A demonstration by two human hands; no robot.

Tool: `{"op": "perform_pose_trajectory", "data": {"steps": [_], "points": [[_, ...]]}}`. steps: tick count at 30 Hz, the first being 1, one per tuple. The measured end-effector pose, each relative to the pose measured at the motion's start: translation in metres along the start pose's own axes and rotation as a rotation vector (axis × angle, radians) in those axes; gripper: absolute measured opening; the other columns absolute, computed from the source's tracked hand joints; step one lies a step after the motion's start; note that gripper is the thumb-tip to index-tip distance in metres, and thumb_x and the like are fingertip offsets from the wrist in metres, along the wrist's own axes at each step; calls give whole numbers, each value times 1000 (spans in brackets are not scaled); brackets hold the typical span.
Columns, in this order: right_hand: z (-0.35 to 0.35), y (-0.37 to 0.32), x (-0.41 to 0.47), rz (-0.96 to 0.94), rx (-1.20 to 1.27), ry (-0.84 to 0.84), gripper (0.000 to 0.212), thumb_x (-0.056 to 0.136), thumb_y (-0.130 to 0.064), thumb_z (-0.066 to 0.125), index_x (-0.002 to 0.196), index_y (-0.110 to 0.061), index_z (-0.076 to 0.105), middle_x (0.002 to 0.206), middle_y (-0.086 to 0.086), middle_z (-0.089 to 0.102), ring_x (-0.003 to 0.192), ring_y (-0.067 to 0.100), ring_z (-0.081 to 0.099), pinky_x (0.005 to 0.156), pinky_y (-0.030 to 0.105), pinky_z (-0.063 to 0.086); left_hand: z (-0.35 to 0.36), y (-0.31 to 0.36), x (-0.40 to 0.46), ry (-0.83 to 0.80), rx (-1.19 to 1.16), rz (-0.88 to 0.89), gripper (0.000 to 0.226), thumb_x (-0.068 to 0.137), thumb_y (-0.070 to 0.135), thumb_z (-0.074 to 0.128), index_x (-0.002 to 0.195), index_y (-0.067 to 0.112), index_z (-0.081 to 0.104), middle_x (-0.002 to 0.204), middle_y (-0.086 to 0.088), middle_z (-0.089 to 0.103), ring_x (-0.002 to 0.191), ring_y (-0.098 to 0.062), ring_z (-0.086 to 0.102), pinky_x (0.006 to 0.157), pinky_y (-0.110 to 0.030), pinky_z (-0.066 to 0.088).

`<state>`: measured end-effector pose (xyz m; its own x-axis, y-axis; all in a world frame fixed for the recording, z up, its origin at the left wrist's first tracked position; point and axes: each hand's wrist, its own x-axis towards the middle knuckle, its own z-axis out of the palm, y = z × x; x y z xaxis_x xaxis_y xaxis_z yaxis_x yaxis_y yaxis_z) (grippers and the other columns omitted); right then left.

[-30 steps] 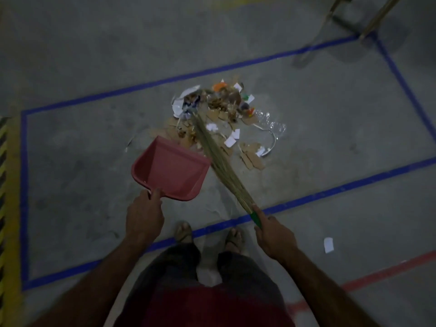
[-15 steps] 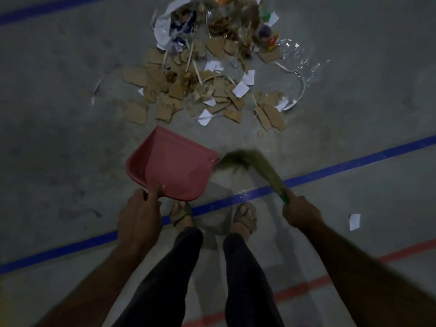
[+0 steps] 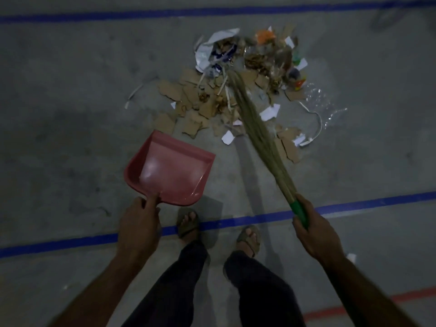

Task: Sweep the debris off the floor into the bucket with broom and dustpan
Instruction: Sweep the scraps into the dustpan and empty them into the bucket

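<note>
From the head view I see the debris (image 3: 238,95) heaped on the floor (image 3: 70,114) ahead of my feet, up and slightly right of the dustpan (image 3: 169,168). The dustpan's open lip faces the heap but stands apart from it — a strip of bare floor lies between them. The broom (image 3: 257,131) runs on a long diagonal from my right hand (image 3: 311,232) up-left across the heap, its tip well into the middle of the scraps. So the coming pull, I judge, goes down-left along that axis toward the pan's mouth.

My right hand's fingers are wrapped tight round the broom's green handle. My left hand (image 3: 139,223) holds the dustpan by its rear edge, one of its fingers (image 3: 153,199) laid up against the back wall; whether the pan sits flat on the floor I cannot tell. No bucket is in view.
</note>
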<state>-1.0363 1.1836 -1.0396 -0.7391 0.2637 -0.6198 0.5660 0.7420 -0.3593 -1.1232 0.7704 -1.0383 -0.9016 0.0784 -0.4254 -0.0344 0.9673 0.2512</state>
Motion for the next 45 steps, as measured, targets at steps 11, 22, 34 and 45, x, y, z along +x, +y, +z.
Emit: {"op": "perform_pose_trajectory", "data": {"steps": [11,22,34,45], "points": [[123,-138,108,-284,-197,-422,61,98,-41,43,154,-37,18,105,9,67,85,27,65,68,34,49,-7,-57,7,-30,21,-206,52,86,4,65,134,17,51,82,-9,47,68,-32,52,52,-35,39],[68,-98,287,125,140,-281,57,97,-40,45,150,-36,23,96,4,64,81,22,66,79,46,59,29,17,95,-12,16,-266,38,90,7,60,126,18,54,84,-9,46,77,-36,51,58,-39,41],[-80,35,225,-85,-29,-398,58,101,-38,48,148,-54,18,83,-9,63,63,5,60,56,23,47,15,131,166,-28,55,-213,48,92,11,59,139,22,51,84,-8,47,70,-25,47,56,-35,36],[-89,78,287,122,44,-317,57,101,-37,49,151,-43,24,85,4,68,65,19,65,59,31,50,15,154,185,-39,124,-131,52,92,11,59,141,20,47,78,-3,42,64,-23,44,52,-37,41]]}}
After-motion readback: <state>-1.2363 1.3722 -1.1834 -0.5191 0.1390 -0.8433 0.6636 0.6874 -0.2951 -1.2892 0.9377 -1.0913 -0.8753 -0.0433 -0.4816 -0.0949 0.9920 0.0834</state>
